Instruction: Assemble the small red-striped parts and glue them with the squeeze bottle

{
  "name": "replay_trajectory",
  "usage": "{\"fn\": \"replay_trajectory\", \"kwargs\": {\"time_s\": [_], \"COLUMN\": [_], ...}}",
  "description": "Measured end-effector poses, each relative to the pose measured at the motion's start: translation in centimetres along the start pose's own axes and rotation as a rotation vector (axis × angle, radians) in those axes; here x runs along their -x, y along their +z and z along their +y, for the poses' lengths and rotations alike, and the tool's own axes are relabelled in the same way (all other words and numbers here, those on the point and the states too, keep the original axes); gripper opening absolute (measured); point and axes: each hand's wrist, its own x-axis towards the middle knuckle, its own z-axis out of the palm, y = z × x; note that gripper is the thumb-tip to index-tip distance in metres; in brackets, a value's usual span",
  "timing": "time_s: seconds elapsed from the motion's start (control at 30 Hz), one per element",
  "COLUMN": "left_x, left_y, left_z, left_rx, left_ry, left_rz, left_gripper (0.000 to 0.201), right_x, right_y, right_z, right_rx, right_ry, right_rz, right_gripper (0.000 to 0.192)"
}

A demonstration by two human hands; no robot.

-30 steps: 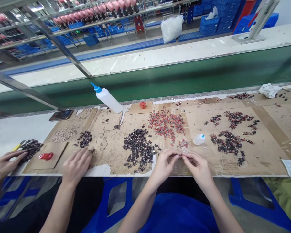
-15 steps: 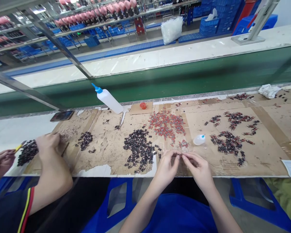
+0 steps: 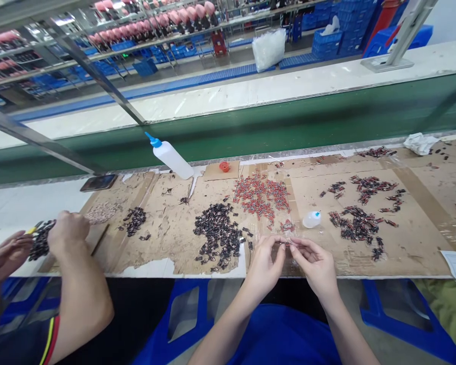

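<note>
My left hand [image 3: 265,261] and my right hand [image 3: 316,264] meet over the cardboard at the table's near edge, fingertips pinched together. Between them is a small dark reddish part [image 3: 287,243], mostly covered by the fingers. Just beyond lies a heap of small red parts with metal pins [image 3: 261,195], a few of them close to my fingertips. To the left of my left hand spreads a pile of small black parts [image 3: 217,230]. A small white squeeze bottle [image 3: 312,219] with a blue tip stands beyond my right hand. Farther right lie joined black-and-red pieces [image 3: 355,223].
A large white bottle [image 3: 174,159] leans at the back near a red cap [image 3: 224,167] on a cardboard square. At left, a co-worker's hands [image 3: 66,230] work by a black pile [image 3: 41,241]. A phone [image 3: 99,182] lies behind them. A crumpled tissue [image 3: 420,144] is at back right.
My hands have shifted slightly right and my right fingertips have changed position around the small part. The co-worker's hands have come closer together at the left.
</note>
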Motion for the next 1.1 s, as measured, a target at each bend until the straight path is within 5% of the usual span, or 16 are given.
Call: {"fn": "replay_trajectory", "kwargs": {"time_s": [0.3, 0.43, 0.53, 0.63, 0.8, 0.97, 1.1], "left_x": [-0.2, -0.4, 0.4, 1.4, 1.8, 0.7, -0.1], "left_y": [0.7, -1.9, -3.9, -4.6, -4.5, -4.0, -1.5], "left_z": [0.3, -1.0, -2.4, -3.9, -5.3, -4.8, -4.0], "left_rx": [-0.025, -0.335, -0.573, -0.681, -0.681, -0.551, -0.415], "left_ry": [0.059, 0.034, -0.022, 0.019, 0.080, 0.090, 0.126], "left_rz": [-0.124, 0.028, 0.141, 0.189, 0.205, 0.254, 0.162], "left_gripper": [0.020, 0.027, 0.018, 0.016, 0.029, 0.029, 0.021], "right_x": [-0.2, -1.1, -2.3, -3.8, -5.9, -6.0, -4.8], "right_y": [-3.3, -5.8, -7.0, -6.8, -5.5, -4.9, -4.5], "right_z": [-1.0, -1.3, -1.6, -1.1, 0.4, 0.1, -0.6], "right_rx": [0.202, 0.311, 0.503, 0.728, 0.802, 0.646, 0.303], "right_ry": [-0.128, -0.177, -0.345, -0.519, -0.574, -0.400, -0.208], "right_rz": [-0.024, 0.323, 0.523, 0.408, 0.247, 0.134, 0.084], "right_gripper": [0.029, 0.031, 0.038, 0.048, 0.049, 0.037, 0.040]}}
